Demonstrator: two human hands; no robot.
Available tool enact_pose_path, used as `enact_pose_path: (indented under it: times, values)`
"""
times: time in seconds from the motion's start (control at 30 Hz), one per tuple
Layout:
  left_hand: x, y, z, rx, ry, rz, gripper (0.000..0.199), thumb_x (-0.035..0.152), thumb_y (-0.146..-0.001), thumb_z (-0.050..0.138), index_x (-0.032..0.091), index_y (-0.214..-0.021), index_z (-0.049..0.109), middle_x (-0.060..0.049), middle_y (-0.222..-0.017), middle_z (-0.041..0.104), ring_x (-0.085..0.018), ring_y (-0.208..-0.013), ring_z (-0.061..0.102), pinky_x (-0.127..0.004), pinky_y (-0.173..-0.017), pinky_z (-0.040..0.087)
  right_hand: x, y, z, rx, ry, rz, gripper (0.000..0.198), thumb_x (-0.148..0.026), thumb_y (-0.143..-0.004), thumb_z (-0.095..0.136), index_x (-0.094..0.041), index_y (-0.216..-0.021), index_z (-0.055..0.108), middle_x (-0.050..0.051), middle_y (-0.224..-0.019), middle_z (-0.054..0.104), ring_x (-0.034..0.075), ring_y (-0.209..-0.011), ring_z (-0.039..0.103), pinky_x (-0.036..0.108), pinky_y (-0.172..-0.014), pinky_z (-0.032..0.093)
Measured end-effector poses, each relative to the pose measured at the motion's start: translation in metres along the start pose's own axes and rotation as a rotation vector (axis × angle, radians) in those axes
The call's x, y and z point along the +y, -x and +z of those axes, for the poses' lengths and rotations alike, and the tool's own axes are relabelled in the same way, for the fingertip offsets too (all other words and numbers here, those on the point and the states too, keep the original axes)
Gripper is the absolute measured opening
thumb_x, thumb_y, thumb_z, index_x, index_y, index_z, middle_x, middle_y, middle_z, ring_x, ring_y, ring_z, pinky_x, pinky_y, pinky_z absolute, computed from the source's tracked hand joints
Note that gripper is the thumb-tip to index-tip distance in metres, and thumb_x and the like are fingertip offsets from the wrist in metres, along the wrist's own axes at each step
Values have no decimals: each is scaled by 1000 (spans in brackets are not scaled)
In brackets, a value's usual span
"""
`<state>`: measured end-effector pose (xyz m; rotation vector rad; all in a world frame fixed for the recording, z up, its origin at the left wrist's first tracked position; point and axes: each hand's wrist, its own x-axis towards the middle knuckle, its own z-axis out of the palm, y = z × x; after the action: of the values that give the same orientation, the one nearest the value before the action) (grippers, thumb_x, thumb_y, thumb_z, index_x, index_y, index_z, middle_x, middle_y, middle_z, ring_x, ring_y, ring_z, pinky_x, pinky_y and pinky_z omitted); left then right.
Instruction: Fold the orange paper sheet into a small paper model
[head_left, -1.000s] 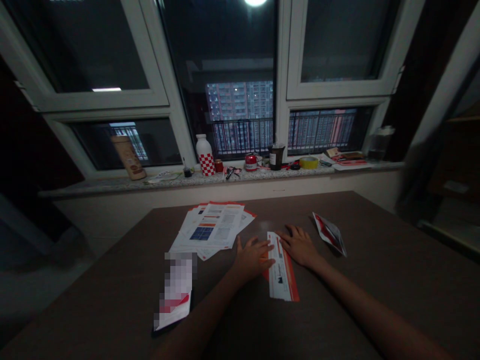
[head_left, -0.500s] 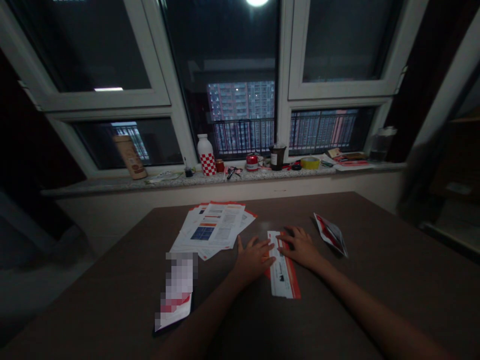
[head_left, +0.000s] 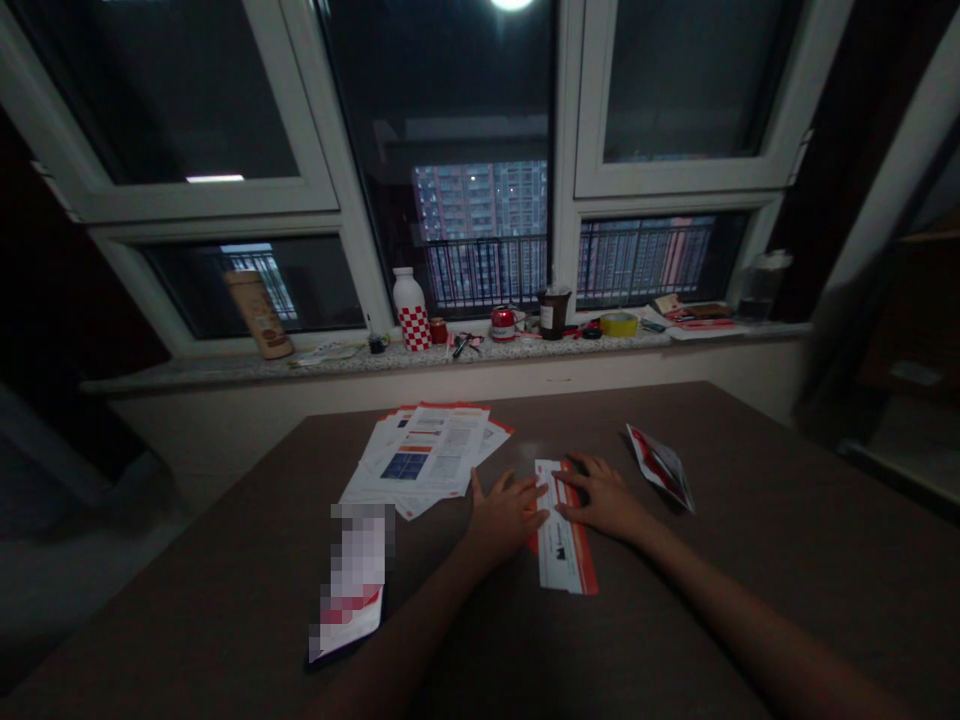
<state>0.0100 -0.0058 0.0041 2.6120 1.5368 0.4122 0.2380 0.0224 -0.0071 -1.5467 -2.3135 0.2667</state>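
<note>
A folded sheet of white printed paper with orange edges [head_left: 559, 560] lies on the brown table, its long side pointing away from me. My left hand [head_left: 504, 515] rests palm down with its fingers spread, the fingertips touching the paper's left edge. From the other side, the outstretched fingers of my right hand [head_left: 604, 497] press on the paper's upper right part. A bit of orange paper shows under the left fingers. Beyond my left hand is a fanned stack of printed sheets [head_left: 450, 450].
A phone-like flat object [head_left: 367, 610], its face pixelated, lies at the left. To the right stands a small folded red and white paper piece [head_left: 660, 468]. The stone windowsill [head_left: 337, 368] holds a checkered bottle [head_left: 414, 325], a tan tumbler [head_left: 259, 315] and yellow tape [head_left: 619, 325].
Both hands keep nearly the same place on the folded paper. The view has shifted very slightly.
</note>
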Motion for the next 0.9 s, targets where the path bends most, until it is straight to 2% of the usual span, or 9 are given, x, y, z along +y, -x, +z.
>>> enact_pose_path:
  times: [0.23,0.4,0.6,0.77,0.9]
  values:
    - [-2,0,3,19,-10,5,44,57,-95,39,48,-138,41,6,-146,48,-34,-139,32,-79,-102,-10,-1,3,1,5,17,-33,65,-61,-77,62,-38,-137,51,8,-150,35,33,-135,31,51,-107,28]
    - [-3,-2,3,51,-20,-25,42,56,-95,41,48,-137,43,5,-144,49,-34,-138,34,-78,-102,-14,-5,4,1,-39,6,-38,68,-64,-75,63,-40,-137,49,6,-151,34,34,-136,29,52,-108,26]
    - [-4,-4,5,74,-49,-43,41,53,-97,38,46,-137,45,4,-145,49,-33,-138,33,-78,-103,-11,-9,4,1,-28,2,-34,62,-62,-78,62,-41,-135,52,6,-151,34,34,-136,28,54,-108,25]
    - [-3,-3,6,151,-36,-17,46,51,-94,47,38,-138,45,0,-149,44,-32,-138,33,-76,-105,-9,-10,5,2,17,1,-34,58,-61,-79,61,-38,-133,55,7,-147,40,33,-136,29,52,-108,26]
    - [-3,0,4,130,-13,1,41,48,-93,51,39,-132,52,0,-143,51,-32,-137,35,-75,-105,-13,-11,5,5,50,9,-15,55,-55,-81,61,-35,-131,57,7,-145,42,31,-134,31,49,-108,27]
